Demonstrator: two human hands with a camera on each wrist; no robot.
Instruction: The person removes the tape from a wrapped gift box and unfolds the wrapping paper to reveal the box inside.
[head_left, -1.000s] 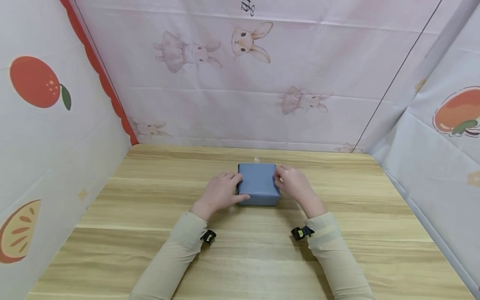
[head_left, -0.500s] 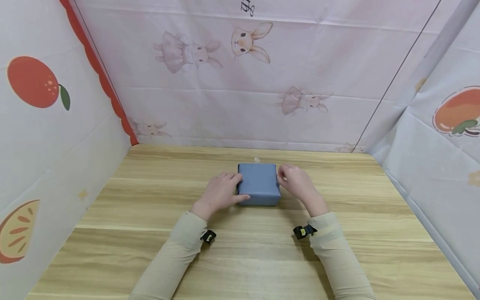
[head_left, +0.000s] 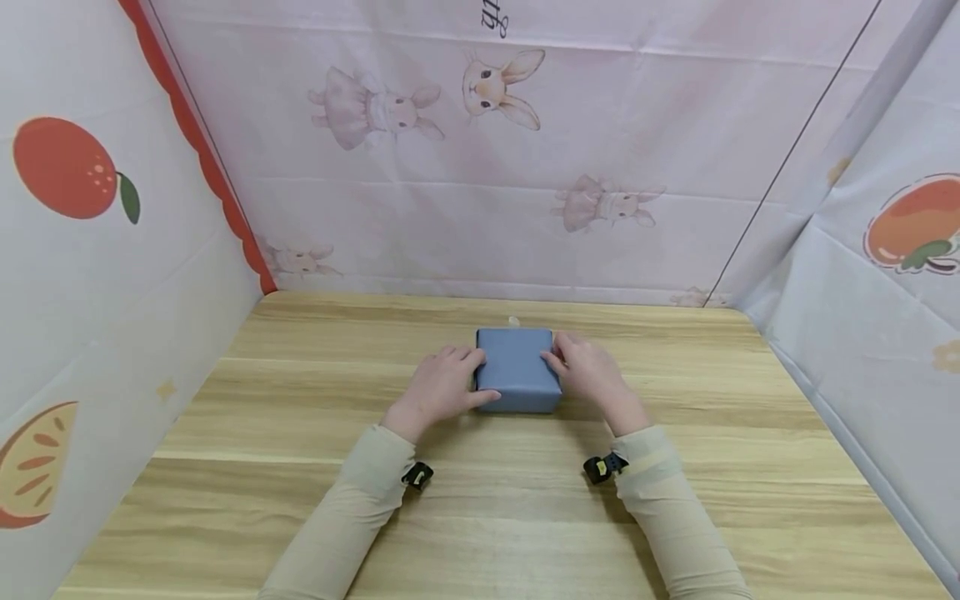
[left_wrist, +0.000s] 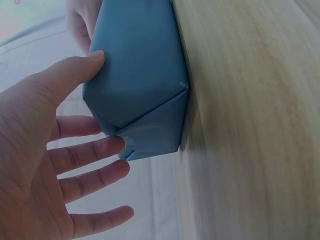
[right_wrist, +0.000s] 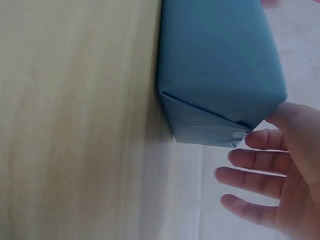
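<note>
A box wrapped in blue paper (head_left: 516, 360) rests on the wooden table between both hands. My left hand (head_left: 438, 385) holds its left end, thumb on the near side and fingertips at the folded end flap (left_wrist: 150, 125). At the opposite end, my right hand (head_left: 595, 375) has its thumb over the top edge and its index fingertip at the folded end. A small piece of clear tape (right_wrist: 239, 134) shows there, right beside that fingertip. The other right fingers stick out past the box.
Behind the box a small whitish scrap (head_left: 513, 321) shows on the table (head_left: 495, 500). Printed cloth walls (head_left: 450, 225) enclose the table at the back and both sides. Black straps with small devices (head_left: 417, 475) sit at the wrists.
The right hand drew slightly away from the box's right end, then came back, its thumb now over the top edge. The left hand and the box have stayed in place.
</note>
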